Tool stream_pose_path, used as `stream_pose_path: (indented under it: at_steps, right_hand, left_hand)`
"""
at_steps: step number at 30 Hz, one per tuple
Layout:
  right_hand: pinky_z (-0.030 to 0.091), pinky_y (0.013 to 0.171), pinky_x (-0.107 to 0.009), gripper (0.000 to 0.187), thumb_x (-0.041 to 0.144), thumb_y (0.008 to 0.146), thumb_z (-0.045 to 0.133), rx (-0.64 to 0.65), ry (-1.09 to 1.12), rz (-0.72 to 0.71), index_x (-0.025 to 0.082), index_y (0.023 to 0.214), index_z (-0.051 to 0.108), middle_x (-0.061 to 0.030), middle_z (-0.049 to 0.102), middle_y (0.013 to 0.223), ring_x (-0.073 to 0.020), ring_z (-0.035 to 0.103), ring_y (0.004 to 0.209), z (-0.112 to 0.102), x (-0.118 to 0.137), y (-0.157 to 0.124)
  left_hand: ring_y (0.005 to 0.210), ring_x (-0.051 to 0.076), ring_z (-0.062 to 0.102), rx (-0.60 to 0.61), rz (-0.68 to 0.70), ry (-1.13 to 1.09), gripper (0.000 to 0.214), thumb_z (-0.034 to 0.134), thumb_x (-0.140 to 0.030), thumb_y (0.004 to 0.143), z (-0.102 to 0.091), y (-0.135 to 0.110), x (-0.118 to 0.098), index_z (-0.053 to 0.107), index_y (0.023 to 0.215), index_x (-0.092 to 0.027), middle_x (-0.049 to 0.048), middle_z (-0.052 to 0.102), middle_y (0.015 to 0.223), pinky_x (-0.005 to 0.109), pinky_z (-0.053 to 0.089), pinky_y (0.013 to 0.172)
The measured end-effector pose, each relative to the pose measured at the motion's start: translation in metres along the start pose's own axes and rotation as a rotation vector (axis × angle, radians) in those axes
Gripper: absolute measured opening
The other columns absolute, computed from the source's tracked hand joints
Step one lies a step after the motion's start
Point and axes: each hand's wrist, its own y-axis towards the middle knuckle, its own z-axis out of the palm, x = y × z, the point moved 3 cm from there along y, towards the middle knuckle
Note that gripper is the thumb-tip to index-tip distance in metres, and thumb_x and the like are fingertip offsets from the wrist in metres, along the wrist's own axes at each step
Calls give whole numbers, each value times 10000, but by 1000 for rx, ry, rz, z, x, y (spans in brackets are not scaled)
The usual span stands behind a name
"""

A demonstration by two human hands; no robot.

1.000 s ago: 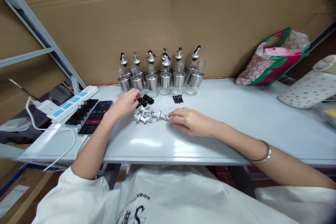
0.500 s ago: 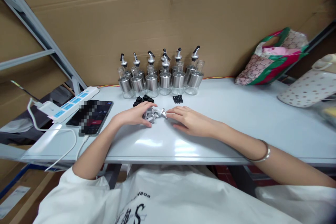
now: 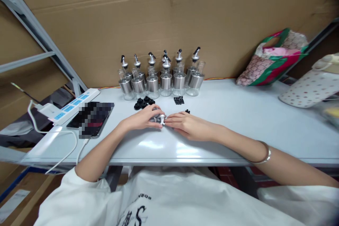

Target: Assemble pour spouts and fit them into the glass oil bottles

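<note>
A small heap of silver pour spouts (image 3: 158, 118) lies on the pale grey table (image 3: 233, 127). My left hand (image 3: 141, 120) is cupped over the heap, fingers curled round the spouts and hiding most of them. Palm down on the table, my right hand (image 3: 189, 125) has its fingers stretched out, and the fingertips touch the spout end that sticks out at the right of the heap. Behind the hands lie a cluster of black caps (image 3: 143, 103), a few small black plugs (image 3: 179, 100) and one lone black plug (image 3: 187, 111).
Several glass bottles with steel collars and pour spouts (image 3: 161, 77) stand in a row against the cardboard wall. At the left lie phones (image 3: 92, 116), a power strip (image 3: 75, 104) and a white cable. At the right sit a patterned bag (image 3: 272, 58) and a dotted white item (image 3: 309, 90).
My left hand has come from the black caps toward me and to the right, closing over the spout heap. My right hand has slid slightly left to meet it. A lone black plug now shows.
</note>
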Motion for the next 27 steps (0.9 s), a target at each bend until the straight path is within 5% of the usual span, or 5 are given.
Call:
stream_pose_path:
  at_steps: [6, 12, 19, 23, 27]
  right_hand:
    - [430, 999, -460, 409, 178, 923, 439, -29, 16, 10, 155, 1317, 546, -115, 607, 1305, -255, 514, 1240, 0, -1, -1]
    - [408, 1043, -500, 395, 273, 911, 512, -78, 44, 75, 128, 1276, 556, -162, 553, 1331, -284, 491, 1245, -7, -3, -2]
    - [272, 1150, -528, 1021, 537, 748, 697, -129, 262, 203, 146, 1506, 137, -216, 198, 1555, -318, 206, 1443, 3, -5, 17]
    - [261, 1144, -545, 1140, 590, 671, 735, -184, 312, 261, 151, 1509, 99, -232, 188, 1551, -344, 201, 1440, 8, -3, 47]
    - [309, 1088, -560, 1022, 623, 656, 727, -177, 239, 300, 132, 1449, 311, -237, 346, 1465, -367, 328, 1365, 12, 5, 79]
  left_hand:
    - [1237, 241, 438, 38, -50, -27, 338, 445, -461, 921, -3, -3, 2, 569, 1135, -230, 99, 414, 1309, 394, 331, 1088]
    - [1322, 278, 375, 94, -122, -61, 617, 645, -500, 779, -16, -14, 5, 437, 1299, -243, 115, 365, 1394, 413, 327, 1104]
    - [1381, 332, 337, 137, -48, -164, 1152, 861, -426, 484, -38, -34, 19, 255, 1451, -262, 126, 321, 1498, 447, 335, 1111]
    - [1336, 310, 406, 117, -79, -171, 996, 816, -320, 518, -53, -44, 26, 345, 1395, -271, 99, 389, 1460, 395, 429, 1023]
    - [1161, 228, 559, 26, -197, -247, 646, 610, -217, 681, -60, -46, 32, 379, 1284, -237, 106, 450, 1371, 327, 511, 861]
